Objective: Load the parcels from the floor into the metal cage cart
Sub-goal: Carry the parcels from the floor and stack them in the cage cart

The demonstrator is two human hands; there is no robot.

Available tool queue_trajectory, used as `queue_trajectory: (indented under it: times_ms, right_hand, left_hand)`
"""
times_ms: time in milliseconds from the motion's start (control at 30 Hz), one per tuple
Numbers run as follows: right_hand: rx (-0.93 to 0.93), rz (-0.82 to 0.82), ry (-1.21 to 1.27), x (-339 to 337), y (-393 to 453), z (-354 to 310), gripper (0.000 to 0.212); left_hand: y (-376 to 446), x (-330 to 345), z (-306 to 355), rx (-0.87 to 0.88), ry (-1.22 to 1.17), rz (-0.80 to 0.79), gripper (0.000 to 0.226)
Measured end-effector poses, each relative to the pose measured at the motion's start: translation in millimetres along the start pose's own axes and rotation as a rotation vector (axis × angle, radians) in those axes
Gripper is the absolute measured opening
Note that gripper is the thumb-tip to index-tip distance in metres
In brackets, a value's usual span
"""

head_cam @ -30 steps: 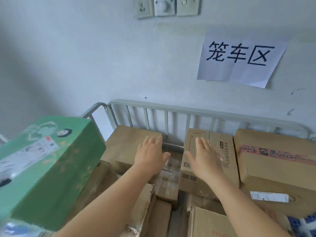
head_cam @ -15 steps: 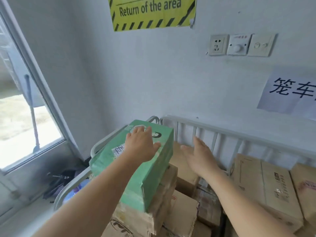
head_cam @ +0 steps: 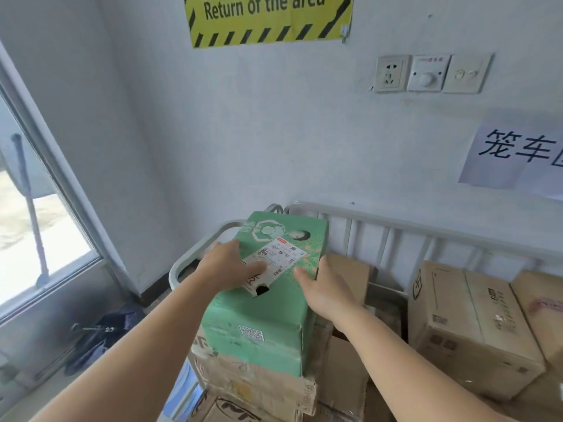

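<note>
A green printed carton with a white shipping label lies on top of stacked brown cardboard boxes in the left corner of the metal cage cart. My left hand rests flat on the carton's top, fingers straight over the label. My right hand presses against the carton's right edge, thumb on top and fingers down its side. More brown parcels fill the cart to the right.
The cart stands against a pale wall with a yellow striped sign, sockets and a paper notice. A window is on the left. A dark bundle lies on the floor below it.
The view has turned left and both hands have moved from the brown boxes onto the green carton; the right hand, free half a second ago, now touches its right edge.
</note>
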State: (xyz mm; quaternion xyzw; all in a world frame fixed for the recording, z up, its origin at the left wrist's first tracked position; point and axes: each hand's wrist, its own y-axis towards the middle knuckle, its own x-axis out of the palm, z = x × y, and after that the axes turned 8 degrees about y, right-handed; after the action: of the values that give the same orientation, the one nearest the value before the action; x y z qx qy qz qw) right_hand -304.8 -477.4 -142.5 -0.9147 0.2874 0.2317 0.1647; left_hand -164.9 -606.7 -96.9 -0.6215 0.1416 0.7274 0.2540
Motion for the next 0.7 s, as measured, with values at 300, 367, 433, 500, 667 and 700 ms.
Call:
queue_trajectory:
  times_ms: [300,367,433,500,667,700]
  right_hand:
    - [-0.066,0.071,0.025,-42,58,-7,0.071]
    - [-0.083,0.098,0.063,-53,74,-10,0.062]
    - [-0.084,0.124,0.08,-61,91,-14,0.062]
    - [-0.08,0.151,0.081,-68,108,-18,0.064]
    - [-0.054,0.232,0.152,-75,157,-29,0.051]
    - [-0.042,0.248,0.157,-74,167,-31,0.05]
  left_hand:
    - [42,-23,38,0.026,-0.076,0.064,0.068]
    - [59,-30,47,0.045,-0.081,0.078,0.068]
    - [76,-36,54,0.076,-0.103,0.075,0.067]
    - [96,-41,59,0.108,-0.117,0.072,0.067]
    - [158,-48,64,0.177,-0.148,0.091,0.07]
    - [173,-46,63,0.191,-0.158,0.079,0.071]
